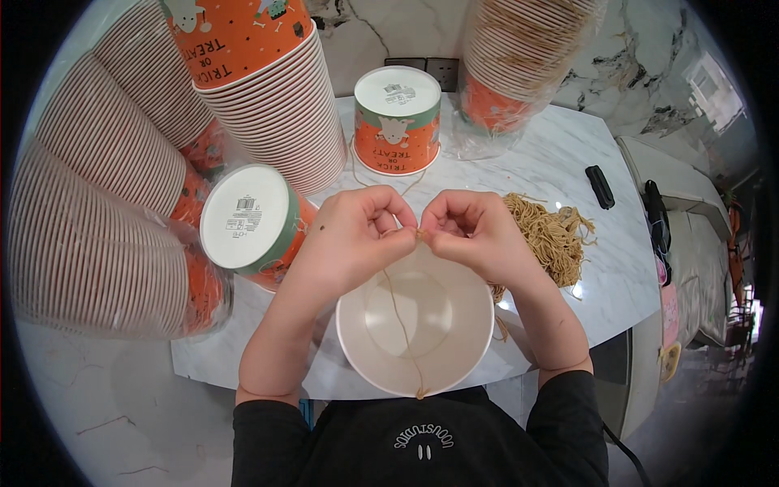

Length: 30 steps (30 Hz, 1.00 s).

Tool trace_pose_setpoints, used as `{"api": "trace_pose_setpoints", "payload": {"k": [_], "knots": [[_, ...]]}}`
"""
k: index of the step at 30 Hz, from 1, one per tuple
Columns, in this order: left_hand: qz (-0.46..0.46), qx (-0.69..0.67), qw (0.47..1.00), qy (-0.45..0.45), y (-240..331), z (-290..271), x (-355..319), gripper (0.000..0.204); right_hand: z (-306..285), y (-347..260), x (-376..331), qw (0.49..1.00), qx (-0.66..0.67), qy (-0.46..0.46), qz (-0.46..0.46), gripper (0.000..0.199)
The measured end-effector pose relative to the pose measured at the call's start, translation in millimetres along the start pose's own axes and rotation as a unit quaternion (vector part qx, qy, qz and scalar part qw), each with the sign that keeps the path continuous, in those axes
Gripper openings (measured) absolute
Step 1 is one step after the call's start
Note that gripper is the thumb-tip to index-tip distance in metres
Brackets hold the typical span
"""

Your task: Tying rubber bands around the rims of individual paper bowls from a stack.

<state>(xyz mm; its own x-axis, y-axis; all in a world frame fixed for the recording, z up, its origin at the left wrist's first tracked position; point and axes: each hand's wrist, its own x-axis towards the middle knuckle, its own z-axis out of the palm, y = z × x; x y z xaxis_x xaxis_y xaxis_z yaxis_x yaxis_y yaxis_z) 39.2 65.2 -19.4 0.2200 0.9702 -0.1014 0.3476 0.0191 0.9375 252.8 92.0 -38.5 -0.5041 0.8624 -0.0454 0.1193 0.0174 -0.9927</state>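
A white-lined paper bucket (454, 325) stands open side up at the table's near edge, in front of my body. Tan string (400, 316) runs across its mouth, with a small knot at the near rim. Above the far rim, my left hand (357, 235) and my right hand (475, 235) meet, thumbs and forefingers pinched on the string. A tiny tan bit shows between the fingertips; the rest of the pinch is hidden. Right of my right hand lies a tangled pile of tan string (552, 239).
An upturned orange-and-green bucket (398, 122) stands at the back, another (247, 215) leans at left. Tall bucket stacks (272, 114) crowd the left, some in clear plastic (105, 243); one wrapped stack (519, 65) stands back right. A black object (600, 187) lies on the marble-look table (608, 276).
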Motion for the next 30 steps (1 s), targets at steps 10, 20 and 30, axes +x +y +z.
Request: {"api": "trace_pose_setpoints", "payload": {"k": [10,20,30], "knots": [[0.028,-0.021,0.999,-0.019,0.5,-3.4,-2.6,0.012,-1.7,-7.1,1.3,0.989,0.132,-0.034,0.063,0.009],[-0.015,-0.016,1.000,-0.009,6.1,-4.9,-5.0,0.013,3.8,-0.1,2.0,0.995,0.100,0.007,0.019,0.009],[-0.003,-0.058,0.998,-0.026,-0.4,-4.1,-2.6,0.008,12.4,-8.7,-9.9,0.985,-0.123,0.079,-0.091,0.015]]}}
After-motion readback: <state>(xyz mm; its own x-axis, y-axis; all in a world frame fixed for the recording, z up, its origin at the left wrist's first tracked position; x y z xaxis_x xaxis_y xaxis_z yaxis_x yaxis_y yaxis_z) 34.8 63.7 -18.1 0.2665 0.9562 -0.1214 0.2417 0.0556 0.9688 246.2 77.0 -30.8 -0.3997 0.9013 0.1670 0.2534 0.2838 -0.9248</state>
